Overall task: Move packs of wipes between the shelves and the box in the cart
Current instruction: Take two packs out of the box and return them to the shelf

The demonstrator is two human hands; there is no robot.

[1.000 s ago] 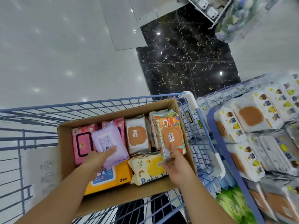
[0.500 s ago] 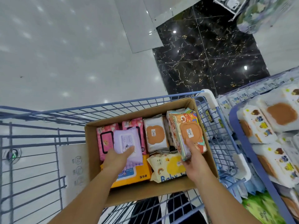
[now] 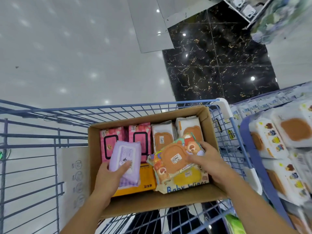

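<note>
A cardboard box (image 3: pixel 152 202) sits in a blue wire cart (image 3: pixel 108 109). My left hand (image 3: pixel 110 174) grips a purple pack of wipes (image 3: pixel 125 157) above an orange pack (image 3: pixel 146 179). My right hand (image 3: pixel 208 162) holds a colourful bear-print pack with a brown lid (image 3: pixel 175 157), tilted flat over a yellow "Baby Wipes" pack (image 3: pixel 187 180). Behind stand two pink packs (image 3: pixel 108 137) and two white packs with brown lids (image 3: pixel 163 134).
Blue-edged shelves (image 3: pixel 253 159) at the right hold several white packs with brown lids (image 3: pixel 293 130). A flat white carton panel (image 3: pixel 72 179) leans inside the cart left of the box. Glossy grey and black marble floor lies beyond.
My right hand has pulled the bear-print pack from upright at the box's right wall and laid it tilted over the yellow pack. My left hand keeps its grip on the purple pack.
</note>
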